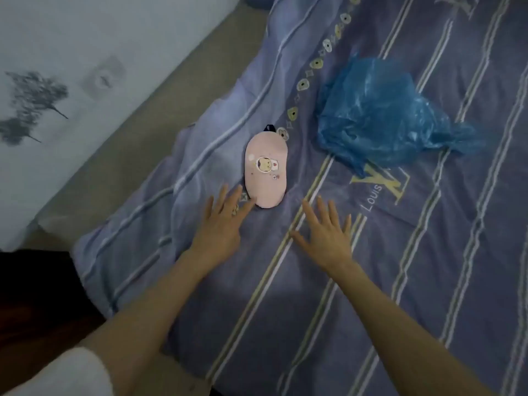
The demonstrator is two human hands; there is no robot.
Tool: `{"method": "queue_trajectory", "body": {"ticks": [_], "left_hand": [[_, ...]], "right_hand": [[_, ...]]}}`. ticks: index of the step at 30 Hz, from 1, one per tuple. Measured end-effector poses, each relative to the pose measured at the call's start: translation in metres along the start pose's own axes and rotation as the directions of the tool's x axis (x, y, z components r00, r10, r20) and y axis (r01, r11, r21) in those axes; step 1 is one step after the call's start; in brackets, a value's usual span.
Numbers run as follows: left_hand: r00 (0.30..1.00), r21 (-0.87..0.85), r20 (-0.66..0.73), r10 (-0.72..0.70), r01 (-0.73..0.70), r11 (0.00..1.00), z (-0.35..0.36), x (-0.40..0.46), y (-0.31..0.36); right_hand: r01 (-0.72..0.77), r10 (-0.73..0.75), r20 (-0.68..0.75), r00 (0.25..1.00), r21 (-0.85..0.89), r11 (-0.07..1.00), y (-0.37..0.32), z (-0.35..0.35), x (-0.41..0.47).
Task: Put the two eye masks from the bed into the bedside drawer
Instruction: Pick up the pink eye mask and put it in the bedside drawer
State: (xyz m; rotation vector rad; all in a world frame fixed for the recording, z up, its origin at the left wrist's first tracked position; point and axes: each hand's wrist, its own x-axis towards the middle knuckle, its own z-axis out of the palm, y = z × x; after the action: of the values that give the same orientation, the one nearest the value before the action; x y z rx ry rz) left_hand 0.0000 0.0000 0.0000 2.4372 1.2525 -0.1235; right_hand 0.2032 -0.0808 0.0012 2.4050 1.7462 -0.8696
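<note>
Lying on the striped quilt (314,281), a soft oval pink eye mask (265,172) faces both hands' spread, empty fingers (225,201).

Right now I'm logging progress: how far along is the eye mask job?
Nothing looks done. The pink eye mask lies on the blue bedspread; the open left hand reaches its near end, the right hand is empty. A second mask and the drawer aren't in view.
</note>
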Motion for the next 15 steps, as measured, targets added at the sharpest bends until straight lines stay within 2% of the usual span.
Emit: {"method": "queue_trajectory", "body": {"ticks": [4,9,12,15], "left_hand": [[0.984,0.139,-0.080,0.159,-0.147,0.979,0.016,0.057,-0.031],[0.937,0.278,-0.169,0.304,-0.250,0.927,0.031,0.092,-0.042],[0.906,0.254,-0.227,0.356,-0.298,0.920,0.031,0.097,-0.044],[0.902,0.147,-0.236,0.362,-0.335,0.931,0.025,0.083,-0.041]], "right_hand": [[-0.093,0.094,0.078,0.992,-0.015,0.996,0.001,0.041,0.030],[-0.091,0.093,0.041,0.995,-0.051,0.995,0.010,0.064,0.037],[-0.094,0.097,0.074,0.993,-0.038,0.995,0.009,0.061,0.037],[-0.120,0.117,0.130,0.985,0.015,0.993,0.003,0.048,0.036]]}}
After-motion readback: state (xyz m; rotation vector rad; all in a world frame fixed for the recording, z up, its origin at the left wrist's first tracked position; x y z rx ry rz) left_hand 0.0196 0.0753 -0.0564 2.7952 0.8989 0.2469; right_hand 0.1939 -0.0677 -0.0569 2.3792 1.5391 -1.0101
